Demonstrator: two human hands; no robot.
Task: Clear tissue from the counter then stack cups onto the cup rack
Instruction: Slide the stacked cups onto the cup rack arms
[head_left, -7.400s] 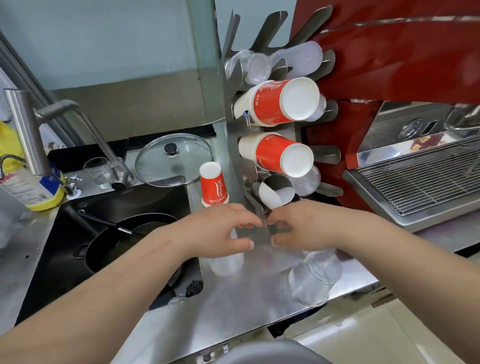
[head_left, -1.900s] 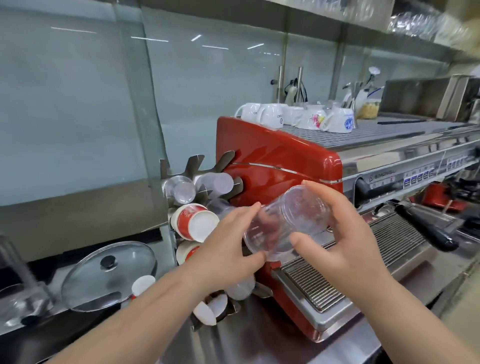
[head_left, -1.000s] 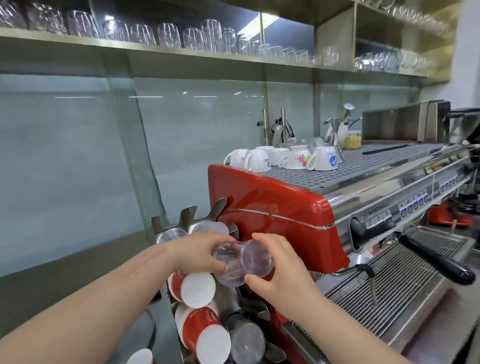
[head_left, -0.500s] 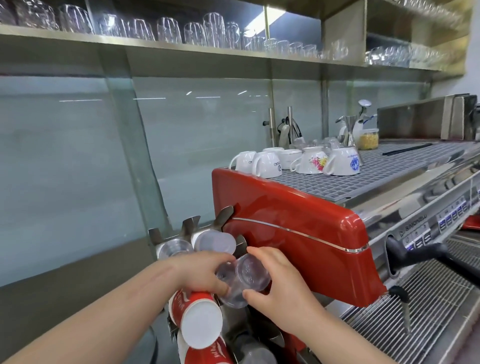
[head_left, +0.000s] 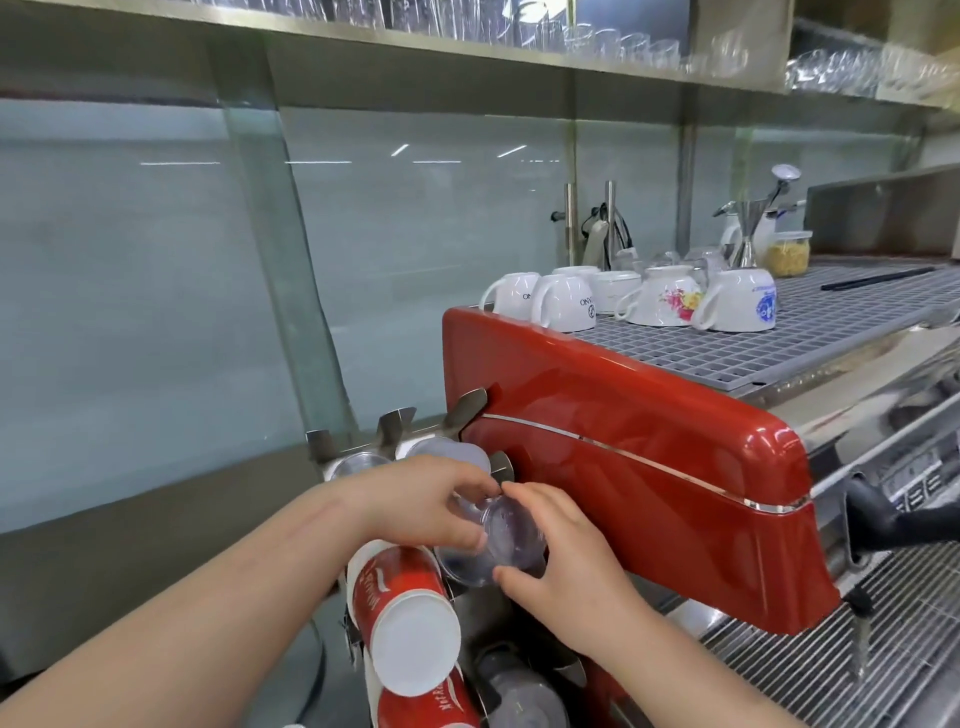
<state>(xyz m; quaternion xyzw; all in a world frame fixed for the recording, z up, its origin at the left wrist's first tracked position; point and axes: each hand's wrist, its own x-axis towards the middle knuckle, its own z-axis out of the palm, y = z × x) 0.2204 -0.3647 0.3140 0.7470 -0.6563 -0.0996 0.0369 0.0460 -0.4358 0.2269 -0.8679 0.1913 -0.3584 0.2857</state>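
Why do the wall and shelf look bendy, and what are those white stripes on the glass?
Head view: the wide-angle lens bows straight things, so the glass panel edge and the shelf curve. The white stripes are ceiling lights reflected in the wall glass. The red machine has a soft shine, and the clear cup between the left hand and right hand looks slightly smeared.

clear plastic cup (head_left: 506, 540) | on its side | at cup rack (head_left: 470, 408) | red paper cups (head_left: 402, 613) below
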